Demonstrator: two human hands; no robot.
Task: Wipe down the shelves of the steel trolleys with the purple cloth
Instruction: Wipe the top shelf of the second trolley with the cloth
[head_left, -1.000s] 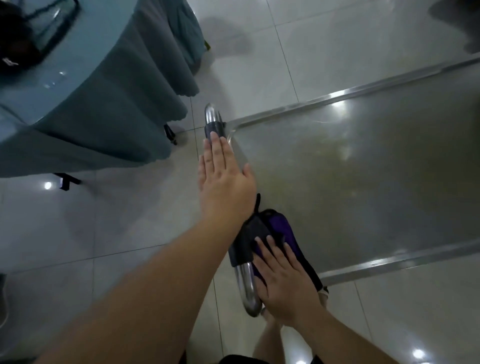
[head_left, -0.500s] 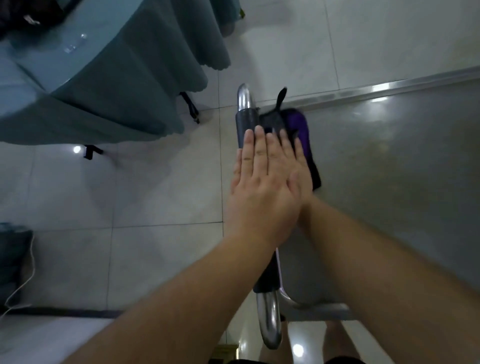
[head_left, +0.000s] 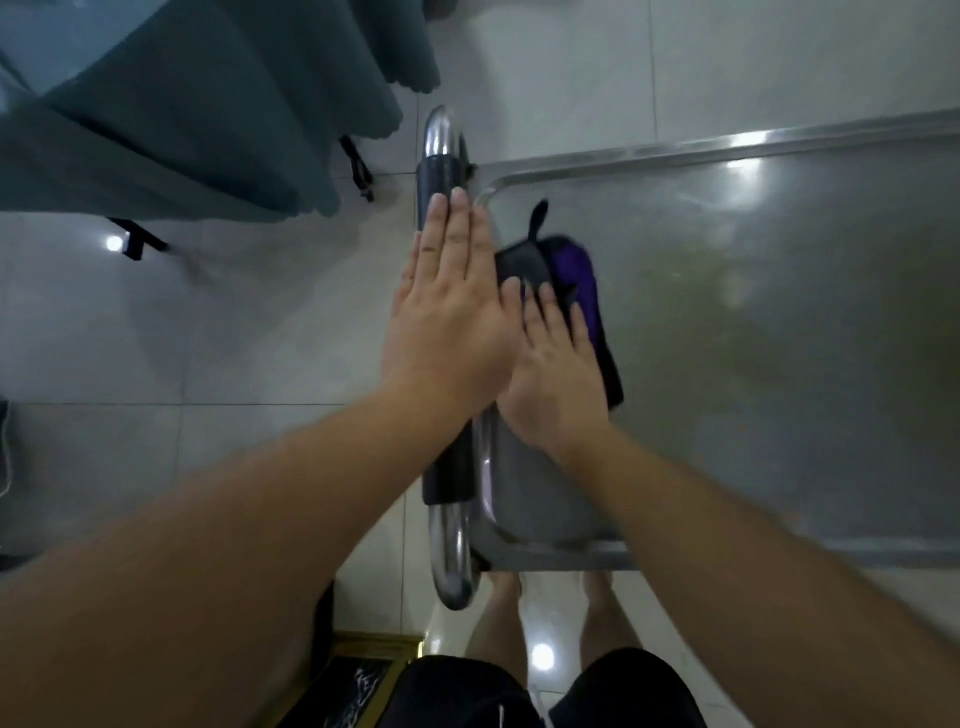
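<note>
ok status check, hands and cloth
Left hand flat over trolley handle. Right hand flat on purple cloth, on top shelf. Nothing in the way.

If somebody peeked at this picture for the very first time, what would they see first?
Two bare hands in the middle: the left hand lies flat on the trolley's handle bar, and the right hand presses the purple cloth onto the near-left end of the shiny steel shelf. Next would be the teal tablecloth hanging at the upper left over the pale floor tiles.
</note>
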